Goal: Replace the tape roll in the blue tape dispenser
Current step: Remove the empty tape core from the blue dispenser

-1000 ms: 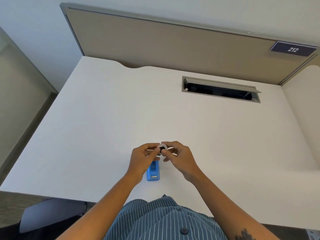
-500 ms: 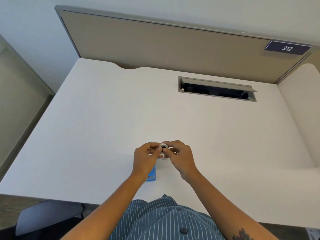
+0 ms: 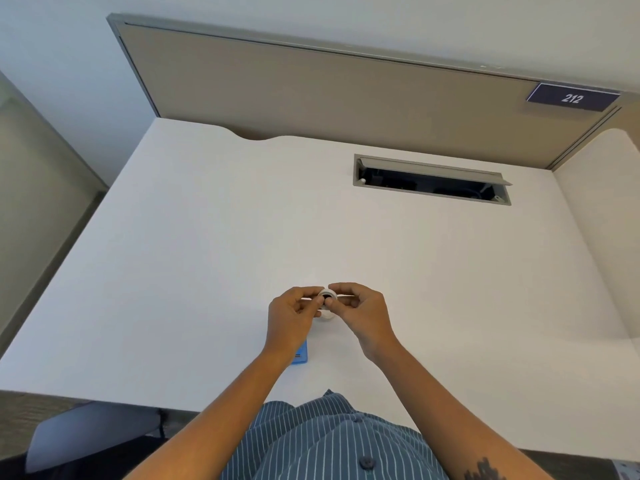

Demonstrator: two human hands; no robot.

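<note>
A small white tape roll [image 3: 327, 299] with a dark core is pinched between both my hands above the white desk [image 3: 207, 254]. My left hand [image 3: 292, 317] holds its left side and my right hand [image 3: 360, 315] holds its right side, fingers curled around it. Part of the roll is hidden by my fingers. The blue tape dispenser [image 3: 300, 355] lies flat on the desk just below my left wrist; only its near right corner shows past the wrist.
A grey cable slot [image 3: 431, 183] with an open lid is set into the desk at the back right. A beige partition [image 3: 329, 98] with a "212" sign [image 3: 573, 97] rises behind the desk. The desk's front edge runs close to my striped shirt.
My left wrist has shifted over the blue dispenser, hiding most of it. Both hands keep hold of the tape roll in about the same spot.
</note>
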